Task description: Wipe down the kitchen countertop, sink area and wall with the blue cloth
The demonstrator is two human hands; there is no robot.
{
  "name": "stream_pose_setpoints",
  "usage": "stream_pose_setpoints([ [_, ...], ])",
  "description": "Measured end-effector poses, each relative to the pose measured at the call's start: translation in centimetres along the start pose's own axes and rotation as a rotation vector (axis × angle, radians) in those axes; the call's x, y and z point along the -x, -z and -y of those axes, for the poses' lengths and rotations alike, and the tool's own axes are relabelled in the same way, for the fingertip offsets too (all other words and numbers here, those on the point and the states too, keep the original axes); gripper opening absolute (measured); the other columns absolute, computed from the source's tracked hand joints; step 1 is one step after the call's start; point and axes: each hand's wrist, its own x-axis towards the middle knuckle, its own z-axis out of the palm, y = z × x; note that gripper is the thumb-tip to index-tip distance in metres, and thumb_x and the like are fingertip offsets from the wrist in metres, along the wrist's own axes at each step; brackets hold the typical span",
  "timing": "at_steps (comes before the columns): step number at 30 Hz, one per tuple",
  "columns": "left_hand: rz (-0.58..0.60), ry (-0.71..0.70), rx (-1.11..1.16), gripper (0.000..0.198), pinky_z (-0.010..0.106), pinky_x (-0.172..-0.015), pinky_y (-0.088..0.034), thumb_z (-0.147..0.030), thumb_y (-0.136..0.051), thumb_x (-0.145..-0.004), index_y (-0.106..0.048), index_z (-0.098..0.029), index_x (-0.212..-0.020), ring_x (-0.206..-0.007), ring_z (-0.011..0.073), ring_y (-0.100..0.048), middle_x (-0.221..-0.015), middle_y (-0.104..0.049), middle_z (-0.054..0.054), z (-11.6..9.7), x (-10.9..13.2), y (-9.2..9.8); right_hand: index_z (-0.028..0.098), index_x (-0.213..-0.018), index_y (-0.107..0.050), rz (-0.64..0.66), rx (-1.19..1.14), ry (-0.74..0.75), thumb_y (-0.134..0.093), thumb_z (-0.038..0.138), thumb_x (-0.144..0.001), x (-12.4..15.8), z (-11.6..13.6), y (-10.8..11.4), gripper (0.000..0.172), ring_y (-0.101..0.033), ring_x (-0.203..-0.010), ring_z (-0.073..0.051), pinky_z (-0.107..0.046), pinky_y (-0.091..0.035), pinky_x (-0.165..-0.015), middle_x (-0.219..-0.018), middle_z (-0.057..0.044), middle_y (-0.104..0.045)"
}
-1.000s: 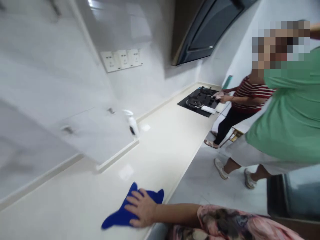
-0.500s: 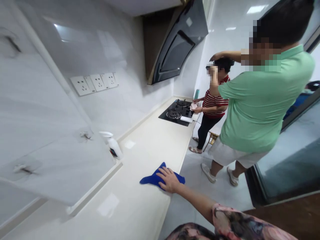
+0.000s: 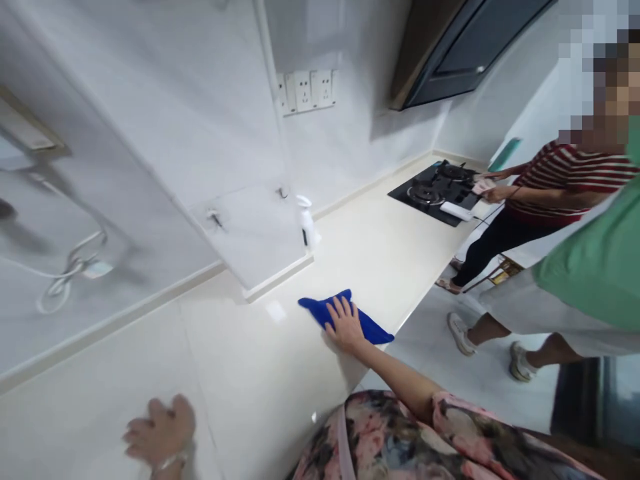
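A blue cloth (image 3: 371, 327) lies bunched on the pale countertop (image 3: 260, 393), near its front edge. My right hand (image 3: 345, 325) rests flat on top of the cloth with its fingers spread. Off to the left, my left hand (image 3: 163, 430) is over the counter, slightly blurred, with bent fingers held apart and nothing in them. A band or bracelet (image 3: 175, 460) shows at that wrist.
A white spray bottle (image 3: 307, 227) stands by the wall corner. Farther along are a black gas hob (image 3: 407, 195) and a white box-shaped item (image 3: 456, 211). A person in stripes (image 3: 565, 180) holds a pale cloth there; another in green (image 3: 595, 267) stands nearer. Loose cable (image 3: 55, 293) hangs left.
The view has swung left and down. My left hand has come into view. My right hand stays spread on the blue cloth.
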Motion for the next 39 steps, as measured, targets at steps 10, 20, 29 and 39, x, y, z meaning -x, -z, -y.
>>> stream_pose_setpoints([
  [10,-0.114,0.112,0.102,0.081,0.082,-0.116,-0.018,-0.054,-0.03,-0.095,-0.042,0.0,-0.154,-0.157,0.0551,-0.01,-0.167,-0.015,0.04,-2.4,0.3,-2.2,0.034,-0.158,-0.049,0.238,-0.041,0.423,-0.051,0.053,-0.101,1.3,-0.6,0.7,0.06,-0.022,-0.16,-0.031,-0.058,-0.014,-0.13,-0.171,-0.003,-0.034],
  [20,-0.078,0.14,0.039,0.077,0.079,-0.119,-0.018,-0.05,-0.031,-0.099,-0.037,-0.001,-0.158,-0.157,0.0543,-0.011,-0.167,-0.015,0.039,-3.2,0.7,-1.3,0.018,-0.16,-0.044,-0.117,0.279,-0.404,-0.035,0.047,-0.103,-11.0,-12.5,2.7,0.065,-0.027,-0.155,-0.039,-0.065,-0.026,-0.122,-0.169,-0.016,-0.033],
  [29,-0.119,0.125,0.031,0.077,0.076,-0.121,-0.016,-0.052,-0.029,-0.1,-0.038,-0.001,-0.157,-0.159,0.0511,-0.011,-0.167,-0.017,0.038,-3.2,0.9,-1.5,-0.004,-0.158,-0.04,-0.107,0.246,-0.412,-0.036,0.04,-0.099,-17.5,1.0,-2.2,0.074,-0.025,-0.153,-0.051,-0.075,-0.024,-0.117,-0.166,-0.032,-0.029],
  [39,-0.12,0.15,0.019,0.076,0.072,-0.122,-0.016,-0.05,-0.031,-0.099,-0.039,-0.001,-0.157,-0.159,0.0501,-0.011,-0.166,-0.019,0.038,-3.1,0.7,-1.3,-0.001,-0.156,-0.045,0.102,0.057,0.075,-0.039,0.04,-0.101,-11.7,16.9,-6.2,0.069,-0.014,-0.158,-0.05,-0.075,-0.009,-0.123,-0.168,-0.028,-0.028],
])
